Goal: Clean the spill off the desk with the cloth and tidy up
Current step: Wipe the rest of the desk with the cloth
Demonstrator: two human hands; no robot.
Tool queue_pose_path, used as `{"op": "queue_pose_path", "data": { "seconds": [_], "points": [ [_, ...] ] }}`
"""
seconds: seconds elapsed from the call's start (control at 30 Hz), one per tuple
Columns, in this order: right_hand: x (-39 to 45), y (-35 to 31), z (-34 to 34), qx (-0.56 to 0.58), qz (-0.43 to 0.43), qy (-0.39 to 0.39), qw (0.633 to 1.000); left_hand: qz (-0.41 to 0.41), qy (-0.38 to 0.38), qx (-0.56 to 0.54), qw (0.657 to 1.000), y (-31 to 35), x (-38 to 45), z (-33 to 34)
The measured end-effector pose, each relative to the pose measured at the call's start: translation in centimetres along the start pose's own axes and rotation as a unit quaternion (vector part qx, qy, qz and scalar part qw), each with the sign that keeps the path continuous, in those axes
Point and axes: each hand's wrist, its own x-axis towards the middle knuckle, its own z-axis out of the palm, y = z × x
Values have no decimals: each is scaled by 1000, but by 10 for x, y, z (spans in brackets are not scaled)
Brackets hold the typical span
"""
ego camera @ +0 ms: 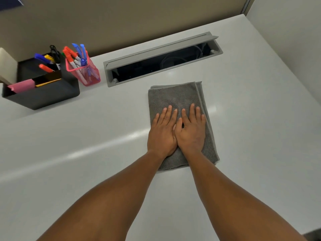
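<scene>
A grey cloth (175, 96), folded into a rectangle, lies flat on the white desk (86, 153) right of centre. My left hand (163, 131) and my right hand (191, 129) rest side by side on its near half, palms down and fingers spread, thumbs touching. Neither hand grips anything. No spill shows on the desk around the cloth; whatever is under the cloth is hidden.
An open grey cable hatch (161, 60) sits in the desk just beyond the cloth. At the far left stand a black desk organiser (43, 94) with markers and a pink mesh pen cup (86, 72). A beige partition wall (121, 18) bounds the desk's far edge.
</scene>
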Motion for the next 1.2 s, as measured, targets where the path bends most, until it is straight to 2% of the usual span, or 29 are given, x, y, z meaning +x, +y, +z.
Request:
{"op": "queue_pose_path", "data": {
  "seconds": [0.63, 0.83, 0.93, 1.03, 1.2],
  "points": [
    [-113, -49, 23, 19, -61, -40, 997, -63, 31, -20, 997, -46, -129, -5],
    [-118, -51, 18, 82, -44, -43, 995, -80, 85, -103, 988, -46, -139, -8],
    [-106, -59, 9, 124, 3, -1, 992, -136, 165, -190, 958, -48, -131, -19],
    [-85, -70, -1, 123, 48, 34, 991, -241, 226, -244, 912, -52, -119, -33],
    [-54, -78, -6, 54, 89, -20, 994, -380, 209, -301, 849, -69, -99, -46]
  ]
}}
